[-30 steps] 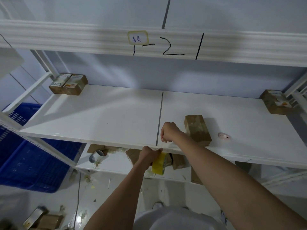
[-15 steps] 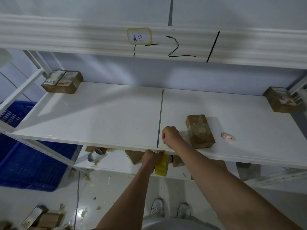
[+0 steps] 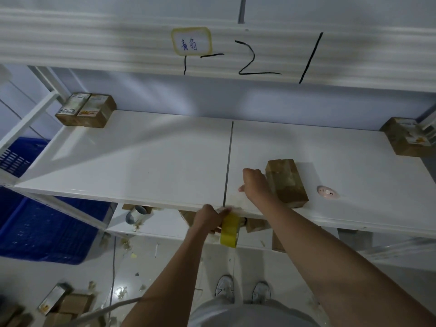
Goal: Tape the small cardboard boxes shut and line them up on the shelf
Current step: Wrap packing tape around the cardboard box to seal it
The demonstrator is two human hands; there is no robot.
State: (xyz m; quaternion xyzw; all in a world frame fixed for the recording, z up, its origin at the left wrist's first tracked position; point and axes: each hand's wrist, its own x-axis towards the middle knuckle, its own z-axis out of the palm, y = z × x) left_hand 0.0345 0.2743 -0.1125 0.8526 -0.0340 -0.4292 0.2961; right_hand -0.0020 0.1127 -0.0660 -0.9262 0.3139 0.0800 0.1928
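A small taped cardboard box (image 3: 286,182) lies on the white shelf (image 3: 141,161), right of the middle seam. My right hand (image 3: 256,185) rests closed on the shelf just left of that box, pinching the free end of clear tape. My left hand (image 3: 208,219) grips a yellow tape roll (image 3: 229,230) below the shelf's front edge. A strip of tape stretches between the two hands. Two finished boxes (image 3: 86,109) sit side by side at the back left corner. Another box (image 3: 405,135) sits at the back right.
A small pink oval object (image 3: 326,191) lies right of the near box. The lower shelf holds more boxes (image 3: 256,224) and a silver tape roll (image 3: 136,214). A blue crate (image 3: 42,223) stands left. Loose boxes (image 3: 68,303) and scraps litter the floor.
My right hand has slid back along the shelf towards the box, drawing the tape out longer. My left hand and the roll stay at the front edge.
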